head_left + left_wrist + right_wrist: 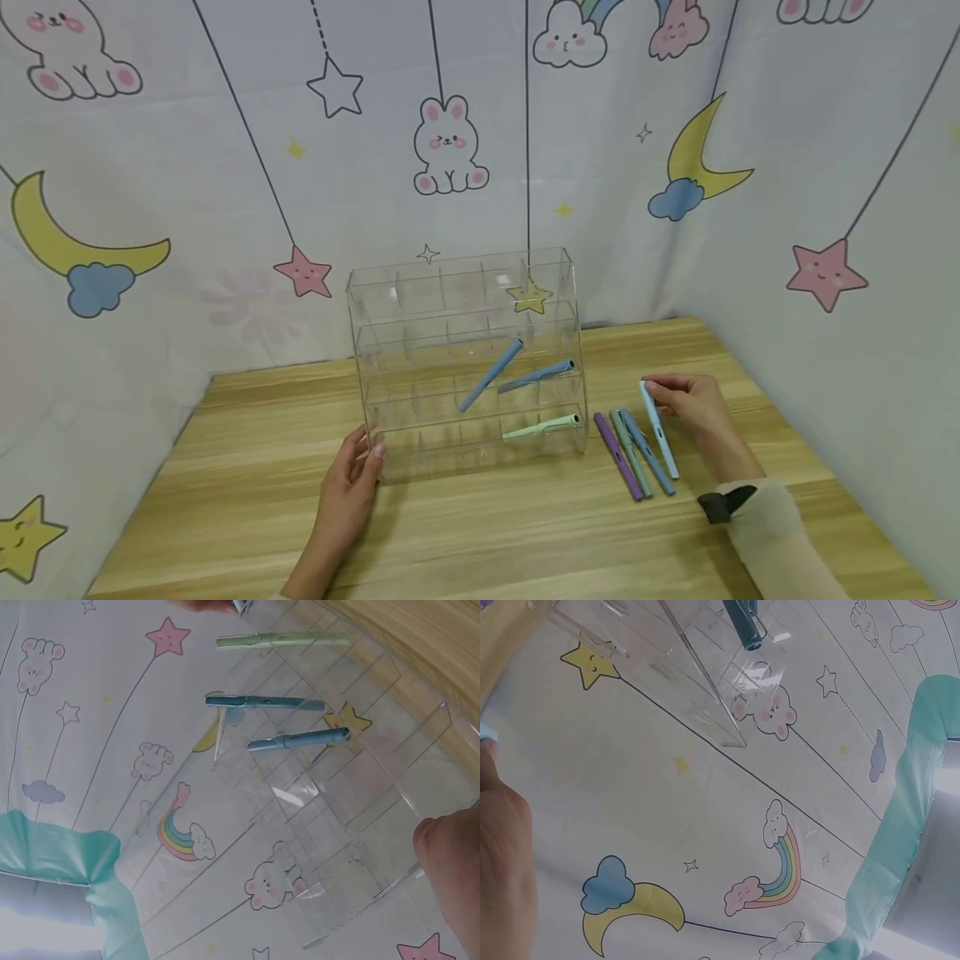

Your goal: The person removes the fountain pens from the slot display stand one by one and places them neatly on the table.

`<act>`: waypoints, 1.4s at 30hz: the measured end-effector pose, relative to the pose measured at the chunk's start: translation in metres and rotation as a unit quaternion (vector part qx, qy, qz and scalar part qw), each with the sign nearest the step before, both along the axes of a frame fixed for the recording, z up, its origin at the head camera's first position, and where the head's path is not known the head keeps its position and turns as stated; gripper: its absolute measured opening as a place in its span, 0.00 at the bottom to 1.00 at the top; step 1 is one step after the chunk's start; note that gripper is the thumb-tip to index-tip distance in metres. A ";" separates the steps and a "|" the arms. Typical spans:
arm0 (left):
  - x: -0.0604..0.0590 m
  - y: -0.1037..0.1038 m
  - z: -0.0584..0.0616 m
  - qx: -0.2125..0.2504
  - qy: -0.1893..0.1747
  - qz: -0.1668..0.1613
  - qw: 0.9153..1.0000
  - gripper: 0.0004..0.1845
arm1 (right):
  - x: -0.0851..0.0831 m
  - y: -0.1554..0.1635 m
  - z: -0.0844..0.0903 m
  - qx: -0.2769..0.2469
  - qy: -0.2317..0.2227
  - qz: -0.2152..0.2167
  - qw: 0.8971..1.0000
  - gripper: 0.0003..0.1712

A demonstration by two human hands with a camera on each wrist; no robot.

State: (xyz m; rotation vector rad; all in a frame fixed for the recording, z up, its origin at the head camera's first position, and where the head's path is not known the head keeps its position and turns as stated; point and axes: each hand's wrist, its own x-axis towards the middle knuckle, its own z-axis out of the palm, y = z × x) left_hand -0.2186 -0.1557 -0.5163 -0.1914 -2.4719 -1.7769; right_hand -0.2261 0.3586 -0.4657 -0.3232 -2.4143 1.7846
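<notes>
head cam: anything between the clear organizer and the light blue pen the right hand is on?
Yes, in the head view: a purple pen, a grey-green pen and a darker blue pen lie side by side on the table between them.

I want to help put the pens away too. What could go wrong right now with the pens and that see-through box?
The light blue pen is only pinched at its tip by the right hand, so it might slip and drop. It lies right beside the other pens on the table, so lifting it could nudge them and make them roll. The clear organizer is steadied only at one corner by the left hand, so a push might shift it.
</notes>
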 end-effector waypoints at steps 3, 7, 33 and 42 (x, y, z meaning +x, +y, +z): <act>-0.001 0.000 0.000 0.011 0.008 0.001 1.000 0.26 | -0.001 -0.001 -0.004 -0.006 -0.014 -0.004 1.000 0.28; -0.002 0.001 0.001 0.019 0.018 0.002 1.000 0.25 | -0.001 -0.001 -0.008 -0.016 -0.017 -0.005 1.000 0.27; -0.002 0.000 0.000 0.004 0.019 0.000 1.000 0.25 | -0.002 -0.014 -0.034 0.179 0.011 -0.054 0.982 0.14; -0.001 0.001 0.001 0.004 0.014 0.001 1.000 0.26 | 0.000 -0.016 -0.034 0.214 0.020 -0.042 0.976 0.13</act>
